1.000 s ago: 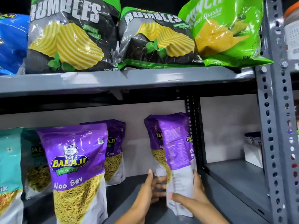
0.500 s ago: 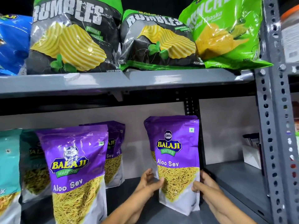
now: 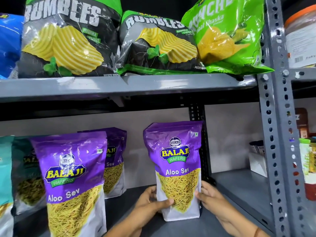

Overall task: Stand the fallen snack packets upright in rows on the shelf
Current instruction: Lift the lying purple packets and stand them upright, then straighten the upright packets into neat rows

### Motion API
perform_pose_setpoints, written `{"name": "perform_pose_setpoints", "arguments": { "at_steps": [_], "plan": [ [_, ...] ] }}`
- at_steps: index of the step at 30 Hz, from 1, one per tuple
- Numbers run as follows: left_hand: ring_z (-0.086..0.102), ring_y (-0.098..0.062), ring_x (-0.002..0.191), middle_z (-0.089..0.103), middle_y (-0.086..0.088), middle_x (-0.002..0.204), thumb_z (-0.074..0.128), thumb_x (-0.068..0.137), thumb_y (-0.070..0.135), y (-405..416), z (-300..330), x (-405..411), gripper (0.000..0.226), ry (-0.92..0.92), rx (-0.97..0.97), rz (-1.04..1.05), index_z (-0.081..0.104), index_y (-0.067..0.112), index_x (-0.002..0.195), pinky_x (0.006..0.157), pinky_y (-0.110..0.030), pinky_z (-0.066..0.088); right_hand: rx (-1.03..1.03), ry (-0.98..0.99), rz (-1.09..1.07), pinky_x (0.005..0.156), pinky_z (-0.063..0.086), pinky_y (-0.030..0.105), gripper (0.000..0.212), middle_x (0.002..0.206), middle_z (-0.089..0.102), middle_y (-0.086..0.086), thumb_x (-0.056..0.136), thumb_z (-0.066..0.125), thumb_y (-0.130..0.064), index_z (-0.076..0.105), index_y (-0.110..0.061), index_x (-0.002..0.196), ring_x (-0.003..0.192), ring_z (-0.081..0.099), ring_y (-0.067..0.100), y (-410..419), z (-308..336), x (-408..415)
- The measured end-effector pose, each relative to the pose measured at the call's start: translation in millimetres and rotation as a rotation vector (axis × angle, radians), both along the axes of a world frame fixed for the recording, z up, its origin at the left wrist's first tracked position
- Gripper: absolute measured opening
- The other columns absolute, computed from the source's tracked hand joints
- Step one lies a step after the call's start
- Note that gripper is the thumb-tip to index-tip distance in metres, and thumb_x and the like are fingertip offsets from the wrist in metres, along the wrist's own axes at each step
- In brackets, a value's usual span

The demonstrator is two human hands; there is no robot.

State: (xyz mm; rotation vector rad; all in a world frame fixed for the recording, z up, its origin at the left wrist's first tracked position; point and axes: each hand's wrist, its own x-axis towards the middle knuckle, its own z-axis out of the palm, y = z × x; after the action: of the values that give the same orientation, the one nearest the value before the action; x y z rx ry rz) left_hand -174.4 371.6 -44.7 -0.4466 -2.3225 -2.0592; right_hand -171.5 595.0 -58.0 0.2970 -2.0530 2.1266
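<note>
A purple Aloo Sev packet [image 3: 176,161] stands upright on the grey lower shelf [image 3: 239,190], front label facing me. My left hand [image 3: 152,202] grips its lower left edge, thumb across the front. My right hand [image 3: 209,196] presses its lower right edge. Another purple Aloo Sev packet [image 3: 71,182] stands upright at the front left, with a third purple packet [image 3: 114,161] upright behind it. Whether a further packet stands behind the held one is hidden.
Teal packets [image 3: 24,171] stand at the far left. The upper shelf [image 3: 119,86] carries two black Rumbles bags [image 3: 68,40], a green bag [image 3: 225,33] and a blue bag [image 3: 8,40]. A perforated grey upright [image 3: 277,134] rises on the right; a white box [image 3: 257,163] sits behind it.
The held packet has turned from showing its back and side to facing front, and now stands straighter on the shelf. Both hands shifted to grip its lower edges.
</note>
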Motion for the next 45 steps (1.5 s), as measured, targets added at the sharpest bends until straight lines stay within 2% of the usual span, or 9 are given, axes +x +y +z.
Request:
{"name": "perform_pose_setpoints", "arguments": {
  "at_steps": [4, 8, 14, 26, 31, 35, 39, 42, 45],
  "plan": [
    [0.064, -0.008, 0.089, 0.068, 0.001, 0.101, 0.082, 0.070, 0.006, -2, -1, 4, 0.062, 0.020, -0.001, 0.003, 0.055, 0.008, 0.125, 0.063, -0.007, 0.052, 0.002, -0.077, 0.055, 0.087, 0.046, 0.024, 0.025, 0.104, 0.076, -0.010, 0.090, 0.064, -0.010, 0.060, -0.025, 0.110, 0.095, 0.069, 0.005, 0, 1, 0],
    [0.069, 0.006, 0.094, 0.066, 0.009, 0.117, 0.085, 0.067, 0.009, -7, 0, 1, 0.081, -0.010, -0.010, -0.080, 0.042, 0.020, 0.134, 0.067, -0.005, 0.052, 0.041, -0.021, 0.156, 0.082, 0.052, 0.021, 0.071, 0.110, 0.075, -0.011, 0.055, 0.088, -0.021, 0.055, -0.035, 0.116, 0.101, 0.070, 0.003, 4, 9, 5],
    [0.063, -0.019, 0.118, 0.068, -0.007, 0.125, 0.091, 0.053, 0.026, -4, 0, 1, 0.087, -0.026, -0.047, -0.059, 0.051, 0.020, 0.130, 0.106, -0.038, 0.048, 0.072, 0.003, 0.209, 0.101, 0.051, 0.034, 0.077, 0.125, 0.069, 0.006, 0.061, 0.085, 0.006, 0.050, -0.015, 0.127, 0.120, 0.062, 0.021, -2, 11, 11],
    [0.069, 0.001, 0.104, 0.072, 0.011, 0.118, 0.091, 0.048, 0.036, 6, -17, 34, 0.084, 0.047, 0.000, 0.046, 0.056, 0.026, 0.124, 0.083, -0.015, 0.052, 0.101, -0.010, 0.285, 0.079, 0.056, 0.016, 0.088, 0.126, 0.068, 0.002, 0.054, 0.085, 0.000, 0.046, -0.019, 0.130, 0.112, 0.066, 0.011, 5, 7, 27],
    [0.055, 0.005, 0.120, 0.052, 0.017, 0.140, 0.088, 0.052, 0.045, 9, 6, 62, 0.094, 0.303, -0.004, 0.235, 0.044, 0.036, 0.135, 0.102, -0.021, 0.045, 0.091, 0.266, -0.242, 0.111, 0.033, 0.032, 0.123, 0.151, 0.037, -0.011, 0.048, 0.093, -0.035, 0.018, -0.039, 0.146, 0.132, 0.041, 0.003, -3, 27, 54],
    [0.046, 0.002, 0.133, 0.052, 0.021, 0.141, 0.082, 0.058, 0.051, -38, 33, 98, 0.087, 0.734, 0.086, 0.525, 0.044, 0.044, 0.136, 0.113, -0.027, 0.036, 0.277, 0.694, -0.551, 0.112, 0.034, 0.040, 0.094, 0.146, 0.042, -0.008, 0.058, 0.075, -0.053, 0.032, -0.039, 0.141, 0.137, 0.040, 0.016, -58, 44, 83],
    [0.033, -0.007, 0.141, 0.031, 0.010, 0.152, 0.079, 0.050, 0.058, -132, 33, 108, 0.114, 0.838, 0.165, 0.796, 0.020, 0.045, 0.147, 0.117, -0.032, 0.030, 0.465, 0.825, -0.329, 0.108, 0.030, 0.008, 0.080, 0.140, 0.039, -0.026, 0.068, 0.076, -0.044, 0.034, -0.044, 0.137, 0.130, 0.040, -0.005, -148, 46, 89],
    [0.029, -0.014, 0.142, 0.026, 0.000, 0.154, 0.075, 0.038, 0.066, -188, 17, 95, 0.134, 0.616, 0.074, 0.852, 0.013, 0.031, 0.151, 0.118, -0.045, 0.027, 0.481, 0.598, -0.052, 0.104, 0.037, 0.009, 0.088, 0.141, 0.038, -0.025, 0.069, 0.083, -0.037, 0.027, -0.049, 0.136, 0.132, 0.038, -0.010, -197, 36, 72],
    [0.033, -0.011, 0.134, 0.027, -0.004, 0.153, 0.083, 0.032, 0.060, -243, -8, 75, 0.149, 0.399, -0.094, 0.591, 0.008, 0.018, 0.153, 0.116, -0.035, 0.026, 0.445, 0.293, 0.147, 0.100, 0.037, 0.012, 0.099, 0.138, 0.033, -0.025, 0.069, 0.086, -0.025, 0.019, -0.041, 0.140, 0.129, 0.038, -0.004, -238, 29, 48]
  ]
}}
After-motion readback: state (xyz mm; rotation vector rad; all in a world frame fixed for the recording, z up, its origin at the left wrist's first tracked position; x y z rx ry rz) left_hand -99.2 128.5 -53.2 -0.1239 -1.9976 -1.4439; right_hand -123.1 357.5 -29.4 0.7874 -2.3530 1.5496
